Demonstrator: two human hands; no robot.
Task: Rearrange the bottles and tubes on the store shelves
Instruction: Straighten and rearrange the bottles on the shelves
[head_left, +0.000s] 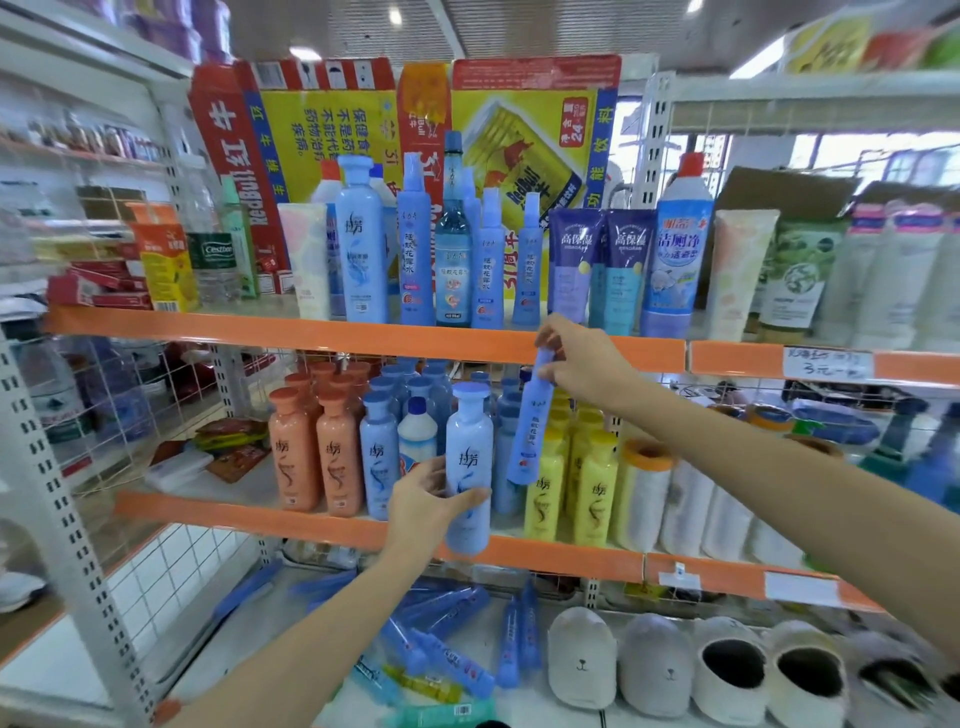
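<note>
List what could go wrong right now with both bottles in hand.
The right hand pinches the slim blue spray bottle only near its cap, tilted, so it may slip or swing into the yellow bottles. The left hand holds the light blue shampoo bottle out past the orange shelf edge; if dropped, it would probably fall off the shelf.

Two bare forearms, no sleeves in view; left hand (423, 501) and right hand (582, 358) bare, no gloves, rings or watch
</note>
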